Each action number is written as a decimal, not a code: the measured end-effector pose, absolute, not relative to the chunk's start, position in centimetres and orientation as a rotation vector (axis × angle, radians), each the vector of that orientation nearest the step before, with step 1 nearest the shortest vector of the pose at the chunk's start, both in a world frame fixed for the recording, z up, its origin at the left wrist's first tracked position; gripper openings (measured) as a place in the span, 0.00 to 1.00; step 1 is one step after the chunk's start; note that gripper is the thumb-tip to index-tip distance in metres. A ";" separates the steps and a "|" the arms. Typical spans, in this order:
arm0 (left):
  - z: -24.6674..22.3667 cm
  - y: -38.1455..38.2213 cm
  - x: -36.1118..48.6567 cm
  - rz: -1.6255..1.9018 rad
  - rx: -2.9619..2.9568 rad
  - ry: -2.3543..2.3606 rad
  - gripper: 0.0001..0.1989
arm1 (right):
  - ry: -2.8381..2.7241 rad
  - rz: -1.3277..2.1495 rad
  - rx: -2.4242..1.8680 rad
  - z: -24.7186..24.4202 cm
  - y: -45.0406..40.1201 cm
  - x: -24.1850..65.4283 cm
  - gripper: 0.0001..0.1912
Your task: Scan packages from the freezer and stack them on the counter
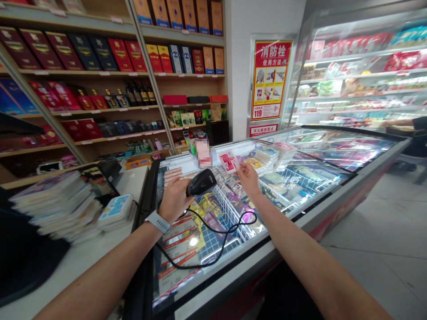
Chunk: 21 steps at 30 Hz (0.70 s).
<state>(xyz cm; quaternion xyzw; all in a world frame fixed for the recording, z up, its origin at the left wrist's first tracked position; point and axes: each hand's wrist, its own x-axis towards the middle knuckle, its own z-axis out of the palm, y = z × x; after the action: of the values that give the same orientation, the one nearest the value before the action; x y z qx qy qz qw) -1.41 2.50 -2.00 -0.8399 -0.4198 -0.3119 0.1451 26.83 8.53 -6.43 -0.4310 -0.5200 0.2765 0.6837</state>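
Head view, hands: apart from each other, both over the freezer (230,286).
Left hand: (175,198) wrapped around the scanner (203,181), a watch (158,222) on its wrist.
Scanner: black, its head turned right, left of the card and nearer, with a gap between them.
Right hand: (248,178) pinched the near right edge of the card.
Card: (228,162) red and white, tilted up above the glass.
Cable: (190,267) black, looped over the near left glass.
Packs: (267,156) stacked on the glass, just right of the card.
Baskets: (218,200) white wire, under the glass, holding bagged goods.
Counter: (140,180) left of the freezer, bearing a tall, blurred pile (63,206) and a lower blue-topped stack (115,209).
Far side: boxed goods on shelves (187,75) at left, a red poster (271,80) right of them.
Far right: another person's sleeve (420,125).
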 end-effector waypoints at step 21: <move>-1.7 2.5 -1.3 -0.929 -2.395 -1.146 0.13 | -1.139 0.647 -0.964 -6.4 8.6 26.9 0.20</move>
<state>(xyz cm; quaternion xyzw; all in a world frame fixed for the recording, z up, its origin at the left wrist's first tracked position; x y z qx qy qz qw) -1.30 2.50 -1.70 -0.8401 -0.4018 -0.3257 0.1635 26.86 8.60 -6.44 -0.4304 -0.5089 0.2890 0.6872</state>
